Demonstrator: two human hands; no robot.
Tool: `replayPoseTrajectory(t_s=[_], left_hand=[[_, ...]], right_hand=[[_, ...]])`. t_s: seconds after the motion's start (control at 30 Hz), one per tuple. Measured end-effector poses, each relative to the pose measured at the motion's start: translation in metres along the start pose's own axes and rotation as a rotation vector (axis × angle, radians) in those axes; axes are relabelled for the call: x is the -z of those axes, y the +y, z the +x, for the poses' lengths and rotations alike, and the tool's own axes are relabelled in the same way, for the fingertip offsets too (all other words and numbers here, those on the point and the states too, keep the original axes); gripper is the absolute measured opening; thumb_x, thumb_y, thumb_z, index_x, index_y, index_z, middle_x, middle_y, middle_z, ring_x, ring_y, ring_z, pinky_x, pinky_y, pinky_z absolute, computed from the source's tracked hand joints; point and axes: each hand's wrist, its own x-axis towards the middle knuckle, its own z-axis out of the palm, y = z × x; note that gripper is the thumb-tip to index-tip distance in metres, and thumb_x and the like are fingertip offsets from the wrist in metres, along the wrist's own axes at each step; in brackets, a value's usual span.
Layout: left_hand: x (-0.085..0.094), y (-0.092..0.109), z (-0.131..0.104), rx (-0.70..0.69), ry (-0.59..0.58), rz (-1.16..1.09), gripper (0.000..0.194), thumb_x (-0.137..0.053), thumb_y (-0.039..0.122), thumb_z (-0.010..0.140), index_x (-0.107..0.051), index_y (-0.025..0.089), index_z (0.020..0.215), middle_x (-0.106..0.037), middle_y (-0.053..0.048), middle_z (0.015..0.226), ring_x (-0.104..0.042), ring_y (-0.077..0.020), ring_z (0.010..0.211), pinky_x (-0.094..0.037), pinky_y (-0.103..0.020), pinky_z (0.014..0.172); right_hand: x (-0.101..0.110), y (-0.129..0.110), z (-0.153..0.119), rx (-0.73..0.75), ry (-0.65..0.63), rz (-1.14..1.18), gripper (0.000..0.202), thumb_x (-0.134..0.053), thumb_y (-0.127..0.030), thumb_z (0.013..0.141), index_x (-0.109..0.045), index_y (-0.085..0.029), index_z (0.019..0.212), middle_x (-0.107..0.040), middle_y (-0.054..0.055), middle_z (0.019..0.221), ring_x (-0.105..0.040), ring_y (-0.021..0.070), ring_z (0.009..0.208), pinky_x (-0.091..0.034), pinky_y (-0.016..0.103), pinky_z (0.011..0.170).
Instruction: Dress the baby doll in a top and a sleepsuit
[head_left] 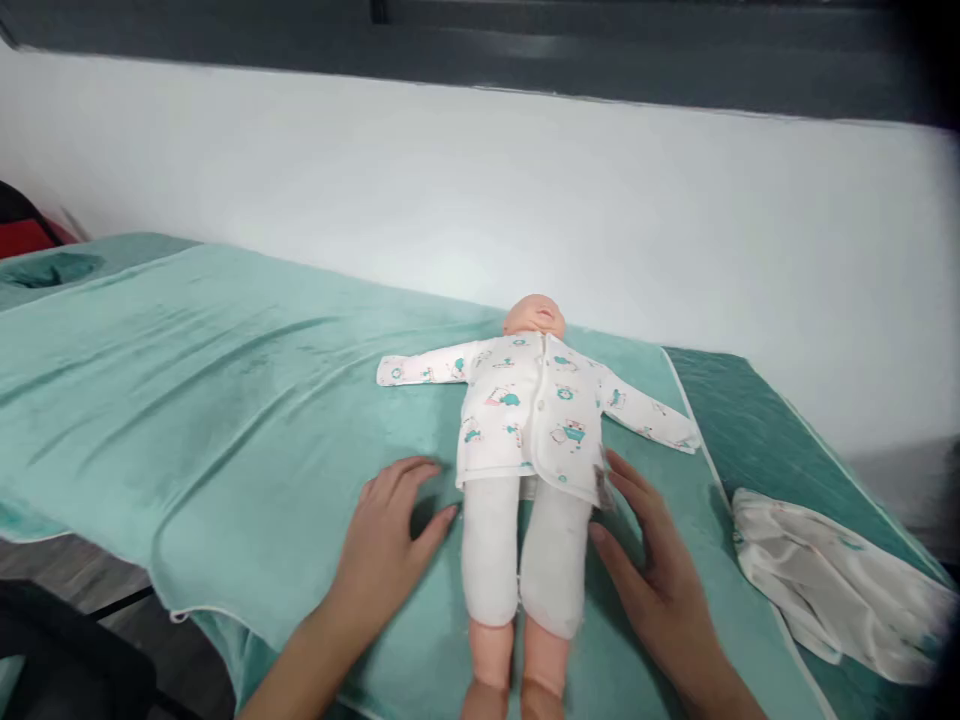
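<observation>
A baby doll point(491, 652) lies on its back on a light green blanket point(247, 400), its head toward the wall. It wears a white buttoned baby jacket point(536, 410) with a printed animal pattern, the sleeves spread to both sides. White coverings point(555, 560) wrap its thighs, and the lower legs are bare. Beside one thigh, my left hand point(394, 525) rests with thumb and fingers apart, holding nothing. My right hand point(652, 560) is on the other side, fingers spread, near the jacket's lower corner; whether the fingertips touch the hem I cannot tell.
A crumpled white printed cloth point(840, 580) lies to the right on a darker green cover point(750, 430). Behind the bed stands a white wall point(480, 190) with a dark ledge above. A black object point(67, 650) sits at the lower left, by the floor.
</observation>
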Motion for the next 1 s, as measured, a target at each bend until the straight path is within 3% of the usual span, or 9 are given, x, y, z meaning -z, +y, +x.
replayPoseTrajectory(t_s=[0.1, 0.23, 0.37, 0.43, 0.5, 0.6, 0.67, 0.8, 1.0], left_hand=[[-0.006, 0.012, 0.014, -0.032, -0.046, 0.061, 0.021, -0.051, 0.028, 0.094, -0.058, 0.025, 0.114, -0.060, -0.007, 0.125, -0.056, -0.0268, 0.115, -0.046, -0.048, 0.092], [-0.009, 0.018, 0.019, -0.065, -0.031, 0.046, 0.017, -0.046, 0.019, 0.094, -0.060, 0.024, 0.102, -0.060, -0.006, 0.123, -0.056, -0.0253, 0.111, -0.045, -0.046, 0.089], [0.001, 0.005, 0.013, -0.091, -0.043, -0.082, 0.012, -0.048, 0.017, 0.091, -0.059, 0.022, 0.091, -0.061, -0.006, 0.121, -0.056, -0.0223, 0.114, -0.048, -0.041, 0.094], [0.009, -0.008, 0.019, -0.105, -0.058, -0.117, 0.013, -0.047, 0.021, 0.093, -0.059, 0.023, 0.094, -0.059, -0.006, 0.126, -0.055, -0.0205, 0.118, -0.048, -0.038, 0.099], [0.015, -0.026, 0.036, -0.098, -0.014, -0.072, 0.020, -0.046, 0.024, 0.094, -0.060, 0.023, 0.108, -0.057, -0.007, 0.133, -0.053, -0.0206, 0.124, -0.045, -0.039, 0.105], [0.019, -0.054, 0.076, -0.009, 0.088, 0.183, 0.049, -0.049, 0.022, 0.090, -0.047, 0.019, 0.138, -0.046, -0.012, 0.148, -0.044, -0.0280, 0.136, -0.040, -0.046, 0.111], [0.017, -0.071, 0.106, 0.069, 0.054, 0.330, 0.060, -0.048, 0.021, 0.088, -0.038, 0.017, 0.147, -0.038, -0.014, 0.155, -0.039, -0.0311, 0.140, -0.041, -0.047, 0.109], [0.010, -0.092, 0.147, 0.113, -0.030, 0.497, 0.054, -0.031, 0.024, 0.097, -0.037, 0.014, 0.149, -0.036, -0.012, 0.157, -0.035, -0.0290, 0.144, -0.037, -0.050, 0.111], [0.010, -0.097, 0.150, 0.149, -0.004, 0.568, 0.053, -0.022, 0.012, 0.096, -0.043, 0.012, 0.145, -0.048, -0.013, 0.150, -0.043, -0.0264, 0.139, -0.037, -0.048, 0.110]], right_hand=[[-0.005, 0.007, -0.009, -0.017, 0.161, -0.165, 0.044, -0.060, -0.027, 0.090, -0.052, -0.027, 0.133, -0.054, 0.010, 0.133, -0.055, 0.0273, 0.120, -0.047, 0.049, 0.100], [-0.010, 0.011, -0.004, -0.008, 0.113, -0.243, 0.022, -0.056, -0.027, 0.092, -0.058, -0.024, 0.114, -0.062, 0.006, 0.110, -0.060, 0.0213, 0.099, -0.051, 0.037, 0.084], [-0.007, 0.012, -0.005, -0.068, 0.079, -0.165, 0.011, -0.055, -0.029, 0.093, -0.059, -0.024, 0.103, -0.061, 0.004, 0.099, -0.059, 0.0186, 0.090, -0.050, 0.032, 0.077], [-0.005, 0.012, -0.007, -0.138, 0.075, -0.099, 0.013, -0.056, -0.031, 0.093, -0.059, -0.025, 0.104, -0.061, 0.003, 0.099, -0.059, 0.0181, 0.090, -0.050, 0.032, 0.079], [-0.003, 0.012, -0.008, -0.203, 0.084, -0.012, 0.017, -0.057, -0.034, 0.092, -0.059, -0.025, 0.106, -0.062, 0.004, 0.104, -0.060, 0.0183, 0.093, -0.050, 0.033, 0.083], [-0.003, 0.010, -0.006, -0.269, 0.118, 0.104, 0.029, -0.058, -0.038, 0.091, -0.057, -0.026, 0.118, -0.060, 0.005, 0.122, -0.060, 0.0211, 0.108, -0.051, 0.035, 0.091], [-0.005, 0.008, -0.004, -0.246, 0.099, 0.102, 0.040, -0.059, -0.038, 0.091, -0.053, -0.028, 0.129, -0.054, 0.006, 0.136, -0.054, 0.0238, 0.123, -0.048, 0.040, 0.101], [-0.008, 0.009, -0.003, -0.112, 0.013, -0.055, 0.047, -0.054, -0.034, 0.093, -0.048, -0.030, 0.140, -0.044, 0.004, 0.151, -0.042, 0.0246, 0.138, -0.036, 0.044, 0.116], [-0.006, 0.021, -0.012, -0.308, 0.081, -0.275, 0.042, -0.043, -0.037, 0.095, -0.055, -0.033, 0.136, -0.066, 0.001, 0.130, -0.064, 0.0235, 0.116, -0.055, 0.036, 0.093]])
